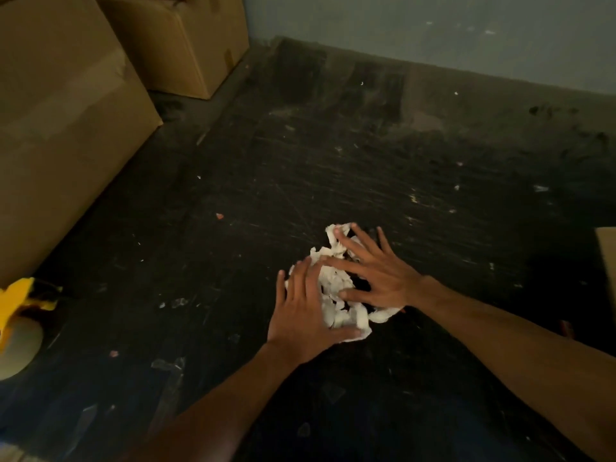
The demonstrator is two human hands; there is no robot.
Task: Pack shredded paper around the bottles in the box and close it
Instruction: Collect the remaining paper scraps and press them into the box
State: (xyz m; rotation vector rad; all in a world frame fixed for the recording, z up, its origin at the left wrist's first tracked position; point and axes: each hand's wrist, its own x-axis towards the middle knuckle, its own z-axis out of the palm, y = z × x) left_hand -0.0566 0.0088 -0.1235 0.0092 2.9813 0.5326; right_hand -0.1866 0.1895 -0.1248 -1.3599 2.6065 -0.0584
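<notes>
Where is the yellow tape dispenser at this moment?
In the head view, the yellow tape dispenser lies on the dark floor at the far left edge, just below the large cardboard box.

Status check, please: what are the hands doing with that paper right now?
Both hands, left and right, spread open, gathering white shredded paper pile on dark floor. No bottles in view. Nothing in the way.
</notes>
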